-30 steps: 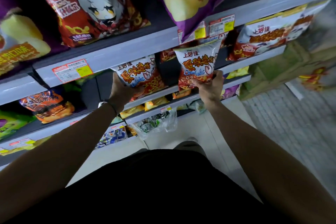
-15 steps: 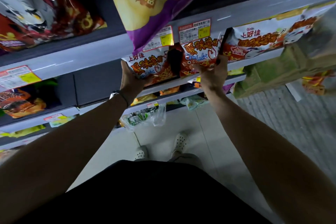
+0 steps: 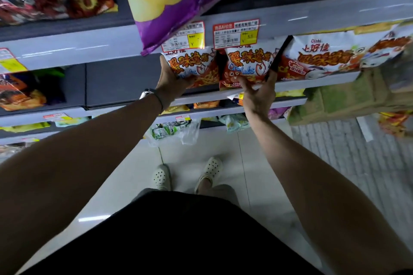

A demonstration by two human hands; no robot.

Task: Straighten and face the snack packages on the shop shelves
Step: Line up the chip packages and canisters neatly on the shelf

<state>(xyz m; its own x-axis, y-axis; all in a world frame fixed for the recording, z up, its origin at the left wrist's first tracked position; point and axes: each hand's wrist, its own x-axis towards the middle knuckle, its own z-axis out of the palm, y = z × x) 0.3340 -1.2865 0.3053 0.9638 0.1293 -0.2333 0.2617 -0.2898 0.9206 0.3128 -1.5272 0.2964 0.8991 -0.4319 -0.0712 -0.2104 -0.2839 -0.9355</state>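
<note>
Nearest the camera: dark shirt, two pale clogs point(image 3: 210, 171) on the tile floor, both forearms reaching up to the shelves.

Landmark = price tag point(image 3: 235, 33) on the shelf lip.

Left hand point(image 3: 171, 80), below-left of the tag: fingers curled round the left edge of the left crab-chip bag point(image 3: 190, 65), thumb across its lower front. Gripping it. Watch on that wrist.

Right hand point(image 3: 258, 91), directly below the tag: fingers spread and loose, tips touching the bottom edge of the right crab-chip bag point(image 3: 247, 67), not closed on it. One finger seems to go up the gap beside the wide bag point(image 3: 330, 56); it's in shadow, so I can't be sure.

Both small bags stand on the shelf just under the tag, upright, print forward, nearly touching. The left one leans slightly toward the other.

Above-left of the tag: purple chip bag point(image 3: 178, 4) hangs over the shelf lip and covers part of the next label. Needs pushing back.

Progress, my read: this pair is close to faced, a small squaring-up remains. Wide bag right of the tag looks forward-facing. Lower shelves beneath the tag hold jumbled packets, with a clear plastic bag point(image 3: 174, 131) sagging off the edge. Left of the tag there's an open gap in the row. Most of the bay is still to do.
</note>
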